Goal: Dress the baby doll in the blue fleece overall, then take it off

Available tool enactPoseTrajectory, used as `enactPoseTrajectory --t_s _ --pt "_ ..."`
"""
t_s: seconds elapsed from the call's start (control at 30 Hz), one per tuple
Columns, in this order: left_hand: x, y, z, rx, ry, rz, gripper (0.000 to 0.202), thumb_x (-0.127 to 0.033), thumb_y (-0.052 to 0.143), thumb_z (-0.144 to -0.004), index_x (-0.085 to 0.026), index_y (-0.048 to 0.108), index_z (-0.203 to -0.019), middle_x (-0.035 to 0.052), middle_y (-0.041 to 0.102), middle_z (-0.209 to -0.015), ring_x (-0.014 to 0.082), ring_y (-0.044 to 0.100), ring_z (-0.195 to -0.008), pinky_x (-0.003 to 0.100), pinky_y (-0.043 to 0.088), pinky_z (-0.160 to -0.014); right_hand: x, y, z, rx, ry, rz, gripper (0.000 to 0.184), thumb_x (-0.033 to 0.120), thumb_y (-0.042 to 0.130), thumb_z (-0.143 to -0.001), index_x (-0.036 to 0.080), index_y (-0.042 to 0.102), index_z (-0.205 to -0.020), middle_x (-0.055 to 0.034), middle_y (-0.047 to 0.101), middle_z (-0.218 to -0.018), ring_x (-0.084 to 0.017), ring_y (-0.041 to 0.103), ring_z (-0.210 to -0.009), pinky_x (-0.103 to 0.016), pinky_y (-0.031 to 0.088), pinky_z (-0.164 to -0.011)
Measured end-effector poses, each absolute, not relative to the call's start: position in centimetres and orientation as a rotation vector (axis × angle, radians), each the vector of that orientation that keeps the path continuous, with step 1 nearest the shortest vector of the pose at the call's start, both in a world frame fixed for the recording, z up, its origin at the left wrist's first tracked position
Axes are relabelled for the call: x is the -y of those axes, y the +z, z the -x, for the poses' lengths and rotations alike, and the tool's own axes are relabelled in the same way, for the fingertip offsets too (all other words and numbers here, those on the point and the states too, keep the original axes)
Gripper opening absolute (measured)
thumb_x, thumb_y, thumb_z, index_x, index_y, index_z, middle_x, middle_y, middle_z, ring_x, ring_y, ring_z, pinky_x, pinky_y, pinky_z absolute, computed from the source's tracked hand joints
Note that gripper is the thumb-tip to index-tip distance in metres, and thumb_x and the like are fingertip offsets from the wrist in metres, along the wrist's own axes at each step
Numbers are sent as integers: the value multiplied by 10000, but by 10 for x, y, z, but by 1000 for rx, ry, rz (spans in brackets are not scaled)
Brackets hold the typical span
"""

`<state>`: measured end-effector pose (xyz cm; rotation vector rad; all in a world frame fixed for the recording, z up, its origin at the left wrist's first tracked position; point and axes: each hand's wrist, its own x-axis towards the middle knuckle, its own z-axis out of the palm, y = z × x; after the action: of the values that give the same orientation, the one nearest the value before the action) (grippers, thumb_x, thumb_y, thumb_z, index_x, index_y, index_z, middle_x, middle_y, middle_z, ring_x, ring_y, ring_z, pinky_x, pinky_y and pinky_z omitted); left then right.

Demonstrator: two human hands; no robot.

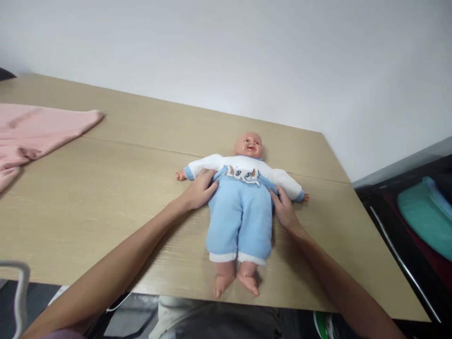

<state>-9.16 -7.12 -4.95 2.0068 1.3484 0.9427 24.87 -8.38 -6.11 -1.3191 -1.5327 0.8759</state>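
Observation:
A baby doll [249, 145] lies on its back on the wooden table, head toward the wall and bare feet near the front edge. It wears a white top [229, 162] with blue cuffs and fluffy light-blue pants [226, 212] with white hems. An animal face is on the chest. My left hand [204, 188] is closed on the waist edge of the pants at the left. On the other side, my right hand [283, 207] pinches the same edge, which is drawn outward. Fingertips of both hands are partly hidden by the cloth.
Pink cloth [45, 125] lies on the table [123, 188] at the left. A white wall rises behind the table. Beyond its right edge are a dark item with a metal strip and a teal object [423, 216]. A white curved bar [21, 292] stands at the lower left.

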Motion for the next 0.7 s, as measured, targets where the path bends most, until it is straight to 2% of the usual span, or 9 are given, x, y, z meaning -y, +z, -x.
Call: enactPoseTrajectory --t_s 0.13,0.23,0.37,0.5,0.57,0.7 --pt "71 -52 84 -1270 1002 -1705 424 -647 476 -1067 -237 570 -1120 54 624 -1072 286 596 -1065 466 533 -1045 83 -63 -244 1350 1079 1254 418 677 707 -988 274 699 -1099 -36 739 -1129 -276 647 -1095 -428 519 -1083" --pt "73 -50 78 -1212 1074 -1536 451 -686 507 -1078 -243 568 -1130 43 613 -1107 252 579 -1080 416 536 -1057 78 -64 -241 1262 1165 1189 445 679 745 -964 283 722 -1166 -53 772 -1195 -293 680 -1152 -435 545 -1101" --pt "73 -50 72 -1081 1151 -1363 437 -681 608 -1053 -274 590 -1211 63 665 -1225 266 614 -1186 409 542 -1089 70 -69 -245 1263 1168 1173 419 688 752 -951 292 719 -1084 -39 763 -1083 -293 681 -1077 -415 578 -1018" --pt "71 -54 73 -958 1145 -1193 410 -645 692 -1001 -276 591 -1150 50 671 -1104 252 645 -1010 393 576 -921 60 -75 -255 1303 1132 1174 413 685 752 -938 285 696 -1026 -18 705 -989 -262 646 -942 -401 583 -925" --pt "69 -51 76 -962 1111 -1232 392 -627 704 -995 -270 607 -1120 40 660 -1059 244 629 -963 385 562 -891 56 -77 -260 1326 1100 1177 422 691 744 -935 282 692 -1024 -12 687 -957 -252 630 -908 -401 583 -910" --pt "67 -38 88 -1031 1007 -1576 390 -633 661 -1032 -250 657 -1107 44 672 -1082 262 611 -1031 403 525 -987 54 -79 -264 1344 1086 1160 406 678 749 -928 278 689 -965 -3 675 -919 -248 622 -885 -416 583 -924"
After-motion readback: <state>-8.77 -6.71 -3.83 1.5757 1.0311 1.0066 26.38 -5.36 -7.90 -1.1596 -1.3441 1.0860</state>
